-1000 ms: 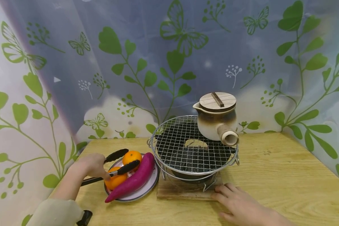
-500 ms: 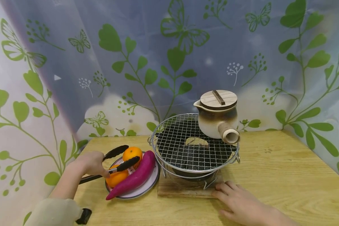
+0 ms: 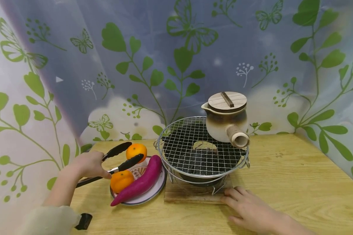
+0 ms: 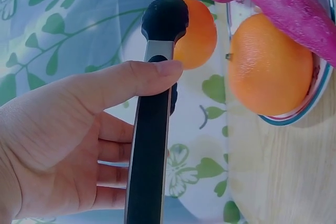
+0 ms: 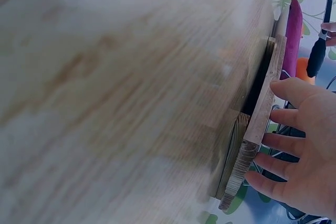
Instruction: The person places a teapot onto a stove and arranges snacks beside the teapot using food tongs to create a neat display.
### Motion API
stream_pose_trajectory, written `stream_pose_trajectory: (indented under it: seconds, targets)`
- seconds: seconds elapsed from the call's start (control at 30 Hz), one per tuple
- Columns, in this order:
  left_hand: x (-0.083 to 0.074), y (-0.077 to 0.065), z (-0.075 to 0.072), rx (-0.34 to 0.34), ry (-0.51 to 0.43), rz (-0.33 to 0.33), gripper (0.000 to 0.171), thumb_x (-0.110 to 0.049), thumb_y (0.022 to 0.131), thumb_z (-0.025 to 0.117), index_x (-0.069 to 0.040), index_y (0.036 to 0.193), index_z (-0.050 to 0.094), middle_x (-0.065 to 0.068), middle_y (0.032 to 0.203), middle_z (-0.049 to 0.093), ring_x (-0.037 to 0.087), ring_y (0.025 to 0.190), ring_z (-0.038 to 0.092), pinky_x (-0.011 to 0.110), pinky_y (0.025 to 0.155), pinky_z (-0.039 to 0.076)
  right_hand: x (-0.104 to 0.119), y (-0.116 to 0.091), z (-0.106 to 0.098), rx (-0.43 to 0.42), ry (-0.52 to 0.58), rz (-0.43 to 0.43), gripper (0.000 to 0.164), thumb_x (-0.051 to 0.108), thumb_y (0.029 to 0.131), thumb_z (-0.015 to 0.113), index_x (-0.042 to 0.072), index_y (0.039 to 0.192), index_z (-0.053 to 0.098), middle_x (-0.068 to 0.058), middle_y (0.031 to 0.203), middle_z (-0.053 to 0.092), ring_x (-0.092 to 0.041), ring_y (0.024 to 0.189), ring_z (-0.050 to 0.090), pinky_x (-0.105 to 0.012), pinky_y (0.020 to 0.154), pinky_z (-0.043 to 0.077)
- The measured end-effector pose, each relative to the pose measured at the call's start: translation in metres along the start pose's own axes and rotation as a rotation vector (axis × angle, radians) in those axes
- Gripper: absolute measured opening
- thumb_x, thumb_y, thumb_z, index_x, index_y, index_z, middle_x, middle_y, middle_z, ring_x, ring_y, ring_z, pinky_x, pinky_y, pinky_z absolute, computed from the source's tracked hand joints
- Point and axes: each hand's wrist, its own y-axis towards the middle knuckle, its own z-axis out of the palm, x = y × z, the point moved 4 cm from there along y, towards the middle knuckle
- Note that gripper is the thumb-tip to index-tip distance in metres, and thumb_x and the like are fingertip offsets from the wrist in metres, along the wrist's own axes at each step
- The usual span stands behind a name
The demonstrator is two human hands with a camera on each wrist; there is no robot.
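One pair of tongs [image 4: 149,150] holds one of two oranges [image 3: 135,150]

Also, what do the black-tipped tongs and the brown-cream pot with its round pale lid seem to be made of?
Black-tipped tongs: probably metal, as a bare section shines silver; matte-looking tips may be silicone or plastic.
Brown-cream pot: likely ceramic, with smooth glaze-like shading.
Round pale lid: seemingly matte wood, with visible grain.
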Motion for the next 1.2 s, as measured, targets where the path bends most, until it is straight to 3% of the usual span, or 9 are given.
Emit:
stream_pose_trajectory:
  seconds: [0.33, 0.7, 0.93, 1.2]
  targets:
    - [0.001, -0.007, -0.014, -0.044, 0.011, 0.032, 0.090, -0.051, 0.065, 0.077, 0.016, 0.118, 0.049, 0.026, 0.106, 0.059, 0.041, 0.093, 0.057, 0.053, 0.077, 0.047, -0.001, -0.001, 0.001, 0.017, 0.015, -0.001, 0.046, 0.035, 0.077, 0.071, 0.014, 0.116, 0.061, -0.006, 0.114, 0.056, -0.024, 0.099, 0.053, -0.043, 0.078, 0.049]
    - [-0.004, -0.011, -0.031, -0.080, 0.018, 0.029, 0.086, -0.055, 0.064, 0.075, 0.011, 0.115, 0.052, 0.019, 0.100, 0.062, 0.035, 0.086, 0.059, 0.051, 0.070, 0.048, -0.001, -0.002, -0.001, 0.025, 0.009, 0.015, 0.046, 0.035, 0.076, 0.071, 0.014, 0.117, 0.061, -0.007, 0.115, 0.056, -0.025, 0.101, 0.053, -0.044, 0.078, 0.049]
    - [-0.006, -0.013, -0.040, -0.101, 0.042, 0.033, 0.099, -0.059, 0.065, 0.072, 0.016, 0.124, 0.045, 0.031, 0.114, 0.056, 0.046, 0.098, 0.055, 0.057, 0.076, 0.046, -0.001, -0.003, -0.001, 0.039, 0.009, 0.022, 0.047, 0.036, 0.077, 0.070, 0.014, 0.118, 0.061, -0.006, 0.116, 0.055, -0.025, 0.102, 0.052, -0.044, 0.078, 0.048]
    - [-0.016, -0.015, -0.052, -0.151, 0.056, 0.075, 0.093, -0.058, 0.067, 0.072, 0.013, 0.123, 0.048, 0.028, 0.113, 0.057, 0.044, 0.101, 0.054, 0.057, 0.083, 0.043, -0.001, -0.003, -0.001, 0.053, 0.014, 0.032, 0.046, 0.037, 0.079, 0.068, 0.014, 0.118, 0.061, -0.006, 0.117, 0.055, -0.027, 0.103, 0.052, -0.045, 0.079, 0.048]
